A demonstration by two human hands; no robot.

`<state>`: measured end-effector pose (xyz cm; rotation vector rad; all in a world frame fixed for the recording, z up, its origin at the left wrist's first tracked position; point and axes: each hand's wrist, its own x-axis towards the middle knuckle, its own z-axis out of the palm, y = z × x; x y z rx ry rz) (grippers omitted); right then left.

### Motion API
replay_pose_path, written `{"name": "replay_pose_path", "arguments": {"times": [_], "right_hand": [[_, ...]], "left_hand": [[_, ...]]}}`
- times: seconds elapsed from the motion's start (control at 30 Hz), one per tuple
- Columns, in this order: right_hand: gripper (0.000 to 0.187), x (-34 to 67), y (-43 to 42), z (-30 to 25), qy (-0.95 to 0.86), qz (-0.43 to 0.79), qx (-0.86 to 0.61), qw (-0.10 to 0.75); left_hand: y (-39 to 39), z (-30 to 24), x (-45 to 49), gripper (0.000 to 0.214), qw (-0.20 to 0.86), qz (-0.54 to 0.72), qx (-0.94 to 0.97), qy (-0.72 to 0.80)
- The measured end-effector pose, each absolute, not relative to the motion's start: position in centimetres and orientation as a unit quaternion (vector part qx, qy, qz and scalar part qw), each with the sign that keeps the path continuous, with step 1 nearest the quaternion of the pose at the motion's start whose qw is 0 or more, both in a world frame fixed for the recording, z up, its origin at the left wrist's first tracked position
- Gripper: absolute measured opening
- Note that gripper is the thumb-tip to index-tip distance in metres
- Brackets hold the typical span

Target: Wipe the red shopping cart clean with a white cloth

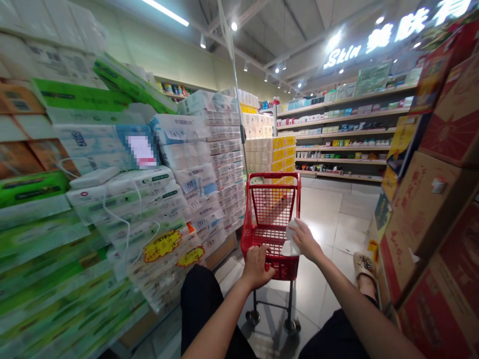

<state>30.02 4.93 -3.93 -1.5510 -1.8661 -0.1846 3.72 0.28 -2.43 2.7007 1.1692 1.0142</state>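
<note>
A small red wire shopping cart [272, 209] on wheels stands in the aisle straight ahead. My left hand [257, 265] is closed around the near rim of the cart. My right hand [304, 239] is over the cart's right side and pinches a white cloth [291, 243] against the rim. My legs in dark trousers show below, and my right foot in a beige slipper [363, 264] rests near the boxes.
Tall stacks of packaged tissue and paper rolls [123, 199] with yellow price tags [162, 246] line the left. Red and brown cardboard boxes [430, 199] crowd the right. Stocked shelves [337, 144] run across the back beyond a pale tiled floor [333, 219].
</note>
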Motion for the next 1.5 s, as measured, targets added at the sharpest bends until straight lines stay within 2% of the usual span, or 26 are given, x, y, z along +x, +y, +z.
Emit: {"name": "replay_pose_path", "arguments": {"times": [0.33, 0.63, 0.83, 1.27, 1.5], "right_hand": [[0.035, 28.3, 4.0, -3.8, -0.712, -0.054, -0.603, 0.355], [0.033, 24.9, 0.0, -3.6, -0.726, -0.107, -0.603, 0.314], [0.039, 22.4, -3.3, -3.8, -0.741, -0.142, -0.586, 0.295], [0.049, 29.0, 4.0, -1.6, -0.714, 0.023, -0.632, 0.301], [0.044, 25.1, -1.0, -3.6, -0.726, -0.094, -0.606, 0.31]], "left_hand": [[0.6, -2.8, 2.7, 0.045, 0.02, 0.327, 0.862, 0.388], [0.6, -2.7, 2.8, 0.045, 0.012, 0.332, 0.861, 0.386], [0.8, -2.7, 2.3, 0.044, 0.009, 0.338, 0.857, 0.39], [0.3, -2.3, 3.6, 0.043, 0.032, 0.32, 0.865, 0.385], [0.5, -2.9, 3.5, 0.044, 0.009, 0.324, 0.863, 0.388]]}}
